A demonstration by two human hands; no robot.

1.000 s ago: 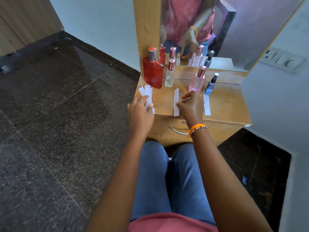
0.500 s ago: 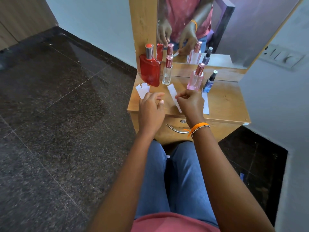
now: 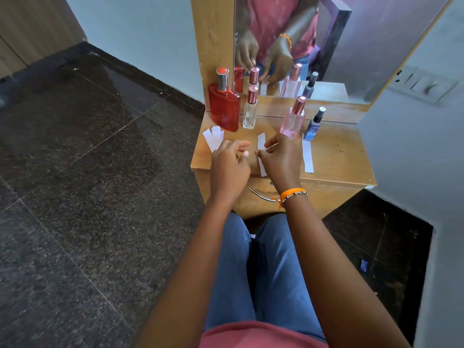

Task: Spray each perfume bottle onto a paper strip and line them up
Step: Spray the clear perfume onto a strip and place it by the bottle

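Four bottles stand along the back of the wooden dresser top (image 3: 336,149): a red perfume bottle (image 3: 223,109), a slim clear bottle (image 3: 249,115), a pink bottle (image 3: 292,123) and a small dark blue bottle (image 3: 312,126). A white paper strip (image 3: 261,141) lies in front of the clear bottle. My right hand (image 3: 282,160) pinches this strip at its middle. My left hand (image 3: 229,165) hovers just left of it, fingers loosely apart and holding nothing. A small stack of spare strips (image 3: 212,138) lies at the left edge, and another strip (image 3: 307,159) lies below the blue bottle.
A mirror (image 3: 339,41) rises behind the bottles and reflects them and both hands. A metal drawer handle (image 3: 261,195) sits below the top's front edge. Dark stone floor (image 3: 88,172) lies to the left, a wall with a switch plate (image 3: 424,85) to the right.
My left hand has left the spare strips and moved right toward the middle strip. My right hand tilted that strip, then turned it nearly straight in front of the clear bottle.
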